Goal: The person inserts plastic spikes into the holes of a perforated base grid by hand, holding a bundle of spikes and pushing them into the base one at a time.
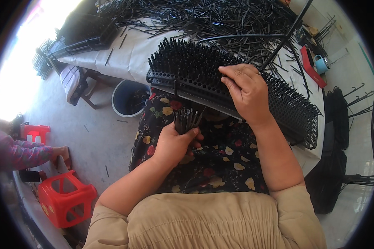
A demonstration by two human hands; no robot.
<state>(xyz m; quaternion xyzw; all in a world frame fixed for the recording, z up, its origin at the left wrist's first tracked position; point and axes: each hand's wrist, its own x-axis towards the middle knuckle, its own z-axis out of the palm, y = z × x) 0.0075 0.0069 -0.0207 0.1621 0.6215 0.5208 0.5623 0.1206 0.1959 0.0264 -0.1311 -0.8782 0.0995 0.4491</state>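
My left hand [175,143] is closed around a bundle of thin black strips [187,119], held upright above my lap. Across the table's near edge lies a long black rack [296,108] with rows of round holes. Many black strips [180,58] stand upright in its left part; to the right of my wrist, holes show. Over the middle of the rack, my right hand [250,89] has thumb and forefinger drawn together beside the standing strips. Whatever sits between those fingertips is too small or hidden to make out.
A big heap of loose black strips [237,18] covers the back of the table. A metal rod frame [284,41] rises behind the rack. Below left are a bucket [119,97] and a red stool [66,199]. Another person's sleeve [25,153] shows at far left.
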